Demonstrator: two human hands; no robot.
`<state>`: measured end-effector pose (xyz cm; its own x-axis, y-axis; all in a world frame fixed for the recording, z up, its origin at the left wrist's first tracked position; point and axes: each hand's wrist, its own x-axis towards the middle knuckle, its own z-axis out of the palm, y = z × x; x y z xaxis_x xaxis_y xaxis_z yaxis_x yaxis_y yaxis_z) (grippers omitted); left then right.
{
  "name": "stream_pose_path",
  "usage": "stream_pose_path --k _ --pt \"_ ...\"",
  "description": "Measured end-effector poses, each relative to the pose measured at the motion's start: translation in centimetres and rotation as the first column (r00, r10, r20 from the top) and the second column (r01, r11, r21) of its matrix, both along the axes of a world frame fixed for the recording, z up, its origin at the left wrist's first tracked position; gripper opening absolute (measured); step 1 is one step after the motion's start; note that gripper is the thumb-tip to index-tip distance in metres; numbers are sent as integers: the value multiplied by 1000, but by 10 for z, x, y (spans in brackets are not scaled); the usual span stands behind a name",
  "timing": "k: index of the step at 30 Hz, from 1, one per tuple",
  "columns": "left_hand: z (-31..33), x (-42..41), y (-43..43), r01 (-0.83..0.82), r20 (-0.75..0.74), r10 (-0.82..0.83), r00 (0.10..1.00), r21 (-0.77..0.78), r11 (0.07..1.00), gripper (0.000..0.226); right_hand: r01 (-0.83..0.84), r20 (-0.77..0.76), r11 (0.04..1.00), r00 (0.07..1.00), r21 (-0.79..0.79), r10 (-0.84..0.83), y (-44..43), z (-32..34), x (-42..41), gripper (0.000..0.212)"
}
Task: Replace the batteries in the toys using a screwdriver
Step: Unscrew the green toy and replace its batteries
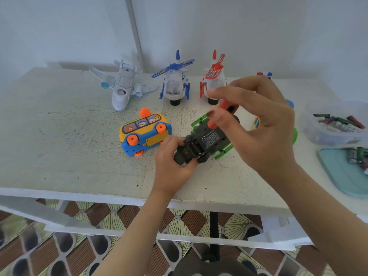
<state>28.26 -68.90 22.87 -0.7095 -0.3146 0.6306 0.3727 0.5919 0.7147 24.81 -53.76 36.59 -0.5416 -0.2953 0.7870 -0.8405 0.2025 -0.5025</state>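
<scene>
I'm watching the left hand [171, 162] gripping the green toy [209, 139], right hand [258, 124] pinching, seemingly, an orange screwdriver [229, 106].

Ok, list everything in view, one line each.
plane: one, white, back left
blue helicopter: one, back middle
red helicopter: one, back, beside the blue one
bus: one, yellow and blue, on its side, centre
green toy: one, underside up, centre
screwdriver: one, orange, above green toy
tub: one, clear, right, holds batteries
tray: one, teal, front right
table: one, white
left hand: grips green toy
right hand: pinches screwdriver
</scene>
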Motion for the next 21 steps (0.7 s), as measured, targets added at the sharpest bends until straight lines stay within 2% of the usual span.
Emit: stream_pose_path --k 7,12,17,21 --pt "1 0 0 25 -19 -25 1000 21 999 32 25 63 1000 998 -12 -24 1 4 -1 24" --pt "-1 0 -1 18 0 -18 1000 18 1000 31 -29 48 994 999 107 24 4 5 -7 28" --pt "0 0 0 20 -8 -20 1000 17 1000 31 19 69 1000 997 5 -19 3 7 -6 20" --pt "0 1 0 20 -10 -20 1000 20 1000 32 30 44 1000 999 -5 -30 2 8 -3 22"
